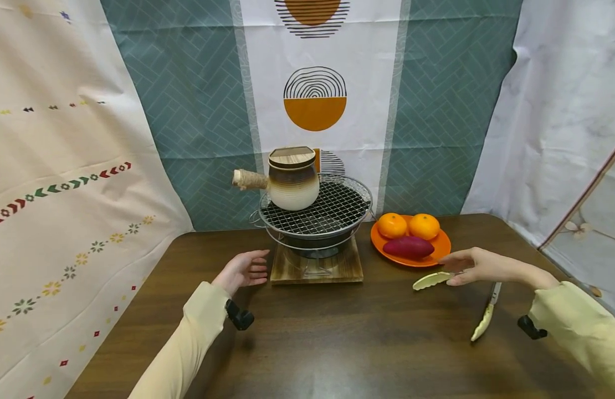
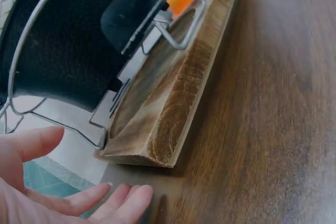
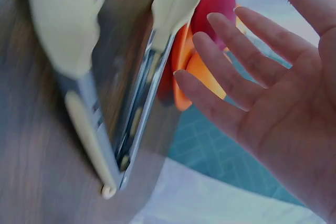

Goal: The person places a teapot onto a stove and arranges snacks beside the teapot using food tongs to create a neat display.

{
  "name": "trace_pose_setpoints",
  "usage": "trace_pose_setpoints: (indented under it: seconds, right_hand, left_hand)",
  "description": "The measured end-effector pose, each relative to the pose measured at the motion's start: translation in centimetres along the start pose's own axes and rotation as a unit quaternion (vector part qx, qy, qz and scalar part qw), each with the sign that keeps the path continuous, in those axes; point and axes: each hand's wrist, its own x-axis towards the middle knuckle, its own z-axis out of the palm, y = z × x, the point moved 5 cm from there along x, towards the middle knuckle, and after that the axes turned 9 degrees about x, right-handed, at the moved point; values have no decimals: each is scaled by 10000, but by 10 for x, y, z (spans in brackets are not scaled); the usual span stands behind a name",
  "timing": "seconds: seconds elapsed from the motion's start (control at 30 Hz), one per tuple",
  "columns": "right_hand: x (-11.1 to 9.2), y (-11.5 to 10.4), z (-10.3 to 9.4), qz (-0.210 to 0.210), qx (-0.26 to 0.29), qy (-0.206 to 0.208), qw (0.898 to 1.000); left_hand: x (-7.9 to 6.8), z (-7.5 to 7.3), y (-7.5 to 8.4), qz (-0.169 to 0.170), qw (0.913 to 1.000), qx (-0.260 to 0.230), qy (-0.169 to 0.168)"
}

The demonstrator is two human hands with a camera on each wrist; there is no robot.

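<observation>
I see one pair of tongs (image 3: 84, 98) on the counter (image 1: 312, 338) below my right hand (image 1: 479, 267), spread in a V, long axis slanting from hinge far right to tips nearer left. Both that hand and my left hand (image 1: 245, 270) are open. I count two oranges (image 1: 393, 226), one sweet potato (image 1: 409, 247), one plate (image 1: 407, 262), one pot (image 1: 293, 185), one grill (image 1: 337, 208).

Head view downward, wrist views seemingly tilted
</observation>
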Motion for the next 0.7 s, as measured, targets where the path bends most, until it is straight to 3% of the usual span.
trace_pose_setpoints:
  seconds: [0.27,0.43,0.6,0.7]
  right_hand:
    - [-23,16,-12,-335,-175,-216,9990]
    - [-31,24,-20,-403,-619,-191,9971]
    - [-36,33,-23,-826,-1117,-110,9902]
    - [-37,39,-22,-843,-1181,-76,9894]
  left_hand:
    - [5,7,-1,-55,9997,229,-70]
    - [8,8,-2,14,9994,339,-69]
    - [12,7,-4,39,9988,482,17]
    - [14,6,-3,8,9986,529,83]
